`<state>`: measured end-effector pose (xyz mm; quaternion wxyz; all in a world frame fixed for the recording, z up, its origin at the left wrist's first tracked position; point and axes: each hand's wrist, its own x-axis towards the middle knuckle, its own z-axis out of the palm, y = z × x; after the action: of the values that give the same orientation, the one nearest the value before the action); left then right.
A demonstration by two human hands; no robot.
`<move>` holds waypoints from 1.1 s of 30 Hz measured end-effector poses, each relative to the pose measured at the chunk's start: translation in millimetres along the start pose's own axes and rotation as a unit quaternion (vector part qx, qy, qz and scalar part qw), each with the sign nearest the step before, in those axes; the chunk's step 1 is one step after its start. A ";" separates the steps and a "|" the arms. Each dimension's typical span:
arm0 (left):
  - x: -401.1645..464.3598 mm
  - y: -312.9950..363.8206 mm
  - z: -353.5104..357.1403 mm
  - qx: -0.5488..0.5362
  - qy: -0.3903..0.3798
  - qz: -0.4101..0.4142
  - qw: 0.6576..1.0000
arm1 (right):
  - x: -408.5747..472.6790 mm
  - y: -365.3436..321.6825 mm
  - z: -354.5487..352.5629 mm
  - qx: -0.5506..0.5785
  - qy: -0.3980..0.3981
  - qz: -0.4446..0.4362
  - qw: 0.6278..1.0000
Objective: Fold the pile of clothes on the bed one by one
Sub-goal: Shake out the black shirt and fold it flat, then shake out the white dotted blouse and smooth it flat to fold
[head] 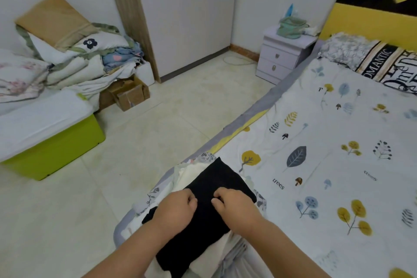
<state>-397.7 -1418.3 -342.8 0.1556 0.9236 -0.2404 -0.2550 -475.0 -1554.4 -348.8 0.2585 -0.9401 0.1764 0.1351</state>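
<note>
So the black garment point(212, 189) is folded into a rough rectangle, lying flat and angled on top of the pile of clothes point(194, 172), cream and floral pieces poking out underneath. The whole stack sits at the bed's point(327, 165) near-left corner.

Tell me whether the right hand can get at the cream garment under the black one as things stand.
Probably yes. The right hand rests on the black garment, and the cream garment shows bare just beyond its far edge, with nothing covering that strip. Most of it lies under the black piece, also held by the left hand.
</note>
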 end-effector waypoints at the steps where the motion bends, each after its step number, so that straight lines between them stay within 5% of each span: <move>1: -3.6 7.0 -6.9 0.003 -0.008 0.014 1.000 | -9.0 -1.4 -8.1 0.003 -0.009 0.001 1.000; 9: -43.8 91.1 -58.4 0.099 -0.044 0.133 0.985 | -99.3 2.0 -86.4 -0.014 -0.038 0.054 0.998; 17: -87.8 215.5 -66.1 0.165 -0.067 0.278 0.944 | -211.7 44.9 -161.0 -0.032 0.042 0.139 0.989; 33: -187.8 462.6 66.2 0.215 -0.130 0.422 0.871 | -452.4 244.8 -210.9 0.064 0.080 0.351 0.931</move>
<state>-744.2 -1717.6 -133.1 0.0136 0.7032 -0.6745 -0.2247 -946.7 -1745.3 -124.9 0.2393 -0.8075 0.5233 0.1298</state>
